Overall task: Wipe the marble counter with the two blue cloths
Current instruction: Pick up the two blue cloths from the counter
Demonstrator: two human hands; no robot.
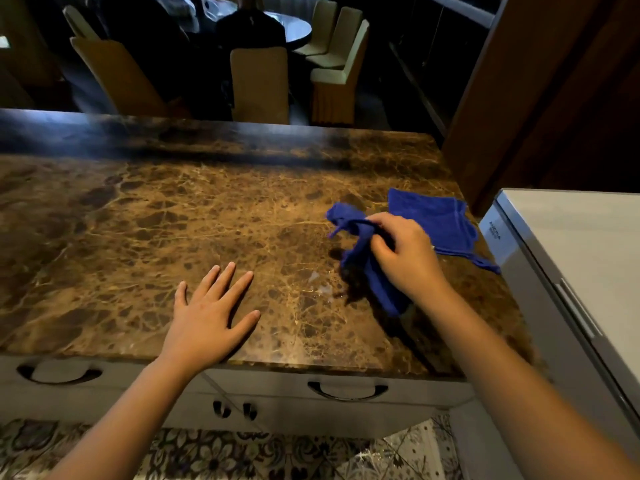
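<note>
The brown veined marble counter (180, 209) fills the middle of the view. My right hand (407, 252) grips a bunched blue cloth (360, 258) that hangs from my fist and touches the counter near its right side. A second blue cloth (436, 220) lies flat on the counter just beyond that hand, close to the right edge. My left hand (211, 315) rests palm down on the counter near the front edge, fingers spread, holding nothing. Small pale wet spots (320, 284) show on the marble left of the held cloth.
A white appliance (571, 244) stands against the counter's right side. White drawers with dark handles (346, 391) sit below the front edge. Chairs (259, 84) and a round table stand in the dark room beyond. Patterned floor tiles (242, 452) lie below.
</note>
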